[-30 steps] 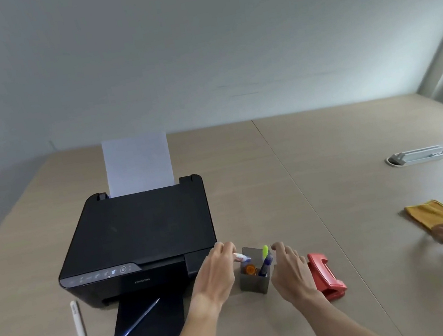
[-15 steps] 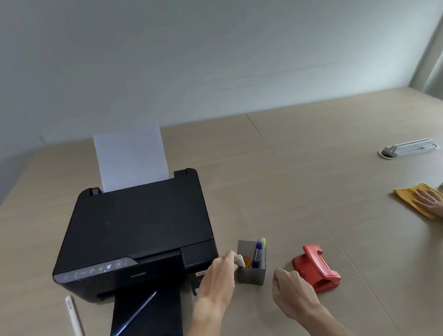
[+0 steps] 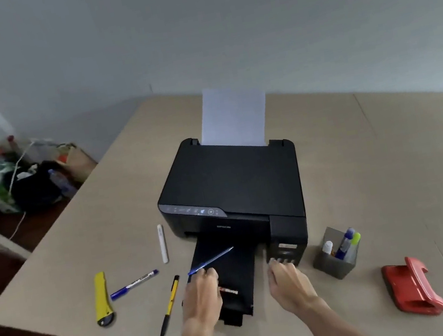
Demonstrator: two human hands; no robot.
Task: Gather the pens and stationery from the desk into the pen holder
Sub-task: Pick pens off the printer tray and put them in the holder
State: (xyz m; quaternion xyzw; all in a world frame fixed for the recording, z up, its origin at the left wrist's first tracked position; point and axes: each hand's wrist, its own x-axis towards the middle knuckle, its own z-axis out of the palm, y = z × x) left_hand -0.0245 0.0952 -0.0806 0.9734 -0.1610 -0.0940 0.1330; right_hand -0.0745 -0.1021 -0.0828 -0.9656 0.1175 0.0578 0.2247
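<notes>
- Head view: left hand (image 3: 201, 291) is over the printer's output tray (image 3: 227, 278), fingertips closing on the low end of a blue pen (image 3: 211, 260). The pen lies slanted on the tray, its far tip pointing to about 2 o'clock. Whether it is fully pinched or only touched, I cannot tell.
- Right hand (image 3: 287, 280) is loosely curled and holds nothing, resting on the desk (image 3: 362, 173) at 3 o'clock from the tray; probably waiting.
- Pen holder (image 3: 336, 261) stands at 3 o'clock from the right hand, already holding a few markers.
- Loose items at 9 o'clock from the left hand: yellow-black pen (image 3: 169, 305), blue marker (image 3: 134, 284), yellow cutter (image 3: 101, 299), white stick (image 3: 162, 243).
- A patterned item (image 3: 229, 290) sits on the tray just beside the left hand, partly hidden.
</notes>
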